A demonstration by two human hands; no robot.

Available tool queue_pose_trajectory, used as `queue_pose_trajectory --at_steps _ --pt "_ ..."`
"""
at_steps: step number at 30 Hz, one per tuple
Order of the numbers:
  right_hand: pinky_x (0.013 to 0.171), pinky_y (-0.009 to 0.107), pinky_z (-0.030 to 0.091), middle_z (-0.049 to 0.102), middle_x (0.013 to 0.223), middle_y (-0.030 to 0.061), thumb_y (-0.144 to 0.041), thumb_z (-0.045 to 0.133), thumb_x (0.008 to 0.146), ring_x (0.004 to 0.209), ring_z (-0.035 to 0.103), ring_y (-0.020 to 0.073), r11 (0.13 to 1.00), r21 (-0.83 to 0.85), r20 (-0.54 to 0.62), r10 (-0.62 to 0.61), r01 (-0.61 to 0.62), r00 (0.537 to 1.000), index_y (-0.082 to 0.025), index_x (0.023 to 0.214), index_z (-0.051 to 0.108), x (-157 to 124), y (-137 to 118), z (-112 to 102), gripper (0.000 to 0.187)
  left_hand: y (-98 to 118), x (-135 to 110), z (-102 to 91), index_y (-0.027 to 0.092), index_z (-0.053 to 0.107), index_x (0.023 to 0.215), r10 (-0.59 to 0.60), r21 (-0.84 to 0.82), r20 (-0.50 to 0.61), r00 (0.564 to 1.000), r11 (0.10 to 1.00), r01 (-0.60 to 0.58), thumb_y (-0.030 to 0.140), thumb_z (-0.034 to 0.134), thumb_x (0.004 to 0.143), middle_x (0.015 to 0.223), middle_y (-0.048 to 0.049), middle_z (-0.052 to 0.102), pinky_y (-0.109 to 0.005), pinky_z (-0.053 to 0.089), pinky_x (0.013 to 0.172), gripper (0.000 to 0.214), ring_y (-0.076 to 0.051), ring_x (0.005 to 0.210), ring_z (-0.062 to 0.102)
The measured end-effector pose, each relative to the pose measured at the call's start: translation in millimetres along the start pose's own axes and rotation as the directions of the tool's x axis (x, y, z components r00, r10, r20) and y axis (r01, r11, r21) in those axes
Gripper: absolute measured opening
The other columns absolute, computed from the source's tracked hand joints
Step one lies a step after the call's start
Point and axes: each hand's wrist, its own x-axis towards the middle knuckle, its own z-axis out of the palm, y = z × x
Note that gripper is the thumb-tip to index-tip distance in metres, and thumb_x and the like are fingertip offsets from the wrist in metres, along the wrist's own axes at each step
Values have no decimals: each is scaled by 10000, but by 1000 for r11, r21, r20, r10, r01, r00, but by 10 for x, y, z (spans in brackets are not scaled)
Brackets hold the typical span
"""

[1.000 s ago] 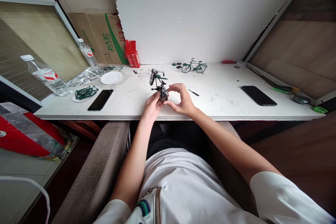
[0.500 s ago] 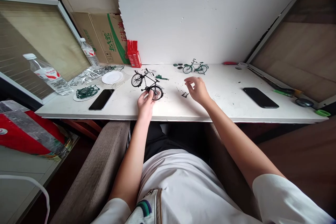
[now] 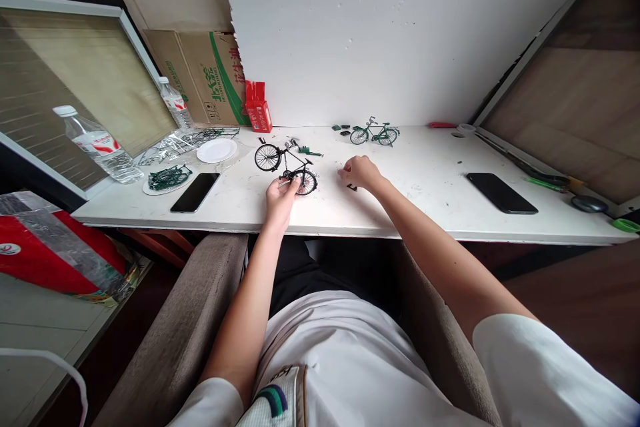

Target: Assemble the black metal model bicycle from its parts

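A small black model bicycle (image 3: 285,167) stands on the white desk (image 3: 410,207) in front of me. My left hand (image 3: 279,195) grips it at the rear wheel, fingers closed round the wheel. My right hand (image 3: 359,172) rests on the desk to the right of it, fingers curled down over a small black part (image 3: 352,187) and a thin black tool; what the fingertips pinch is hidden. A finished green model bicycle (image 3: 375,133) stands further back by the wall.
Left side of the desk: a black phone (image 3: 195,191), a white plate (image 3: 217,150), a plate of green parts (image 3: 168,178), clear plastic bags, two water bottles (image 3: 100,147), a red box (image 3: 260,110), a cardboard box. Right side: another black phone (image 3: 501,183), a green pen, a mouse (image 3: 589,203).
The black bicycle was held up in both hands, then turned sideways and set down on its wheels. My right hand let go of it and dropped onto the small parts beside it.
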Motion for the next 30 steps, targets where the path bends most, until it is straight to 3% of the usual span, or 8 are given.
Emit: queue_pose_trajectory --at_steps 2,8,18,23,30 --pt "908 418 533 775 999 185 -381 724 947 1155 633 356 998 -18 18 65 -64 998 -154 1000 798 -23 -98 6 244 8 -9 -8 158 612 949 -1 13 -5 1000 1000 2 351 988 661 924 -76 782 -383 575 929 512 -202 897 759" --pt "947 493 541 747 1012 224 -189 653 965 1249 592 401 994 -63 -36 84 -86 996 -146 1005 767 -72 -231 63 128 -3 -7 -4 154 609 944 8 6 -3 1000 1000 -8 350 993 654 928 -71 786 -360 573 920 520 -162 824 742" --pt "913 552 532 733 1038 313 -204 531 971 1186 571 450 981 -171 -43 -99 91 994 -96 1063 751 -41 -204 211 262 -52 26 -27 154 619 965 11 13 -2 1000 1000 -11 352 978 681 949 -85 783 -402 573 959 499 -205 920 767" --pt "910 506 517 731 1053 264 -272 430 1039 1163 581 415 990 -85 12 -113 114 993 -120 1054 720 -135 -149 181 327 -57 30 -22 156 619 964 9 2 -6 1000 1000 -9 364 992 654 940 -83 787 -386 576 948 528 -202 912 764" --pt "910 442 491 724 1145 212 -227 472 1007 1088 594 349 989 63 -99 -129 136 987 -120 1082 692 -256 -167 89 255 -41 17 -22 152 622 966 15 -1 5 1000 1000 -15 374 989 657 939 -77 785 -371 582 925 528 -170 845 748"
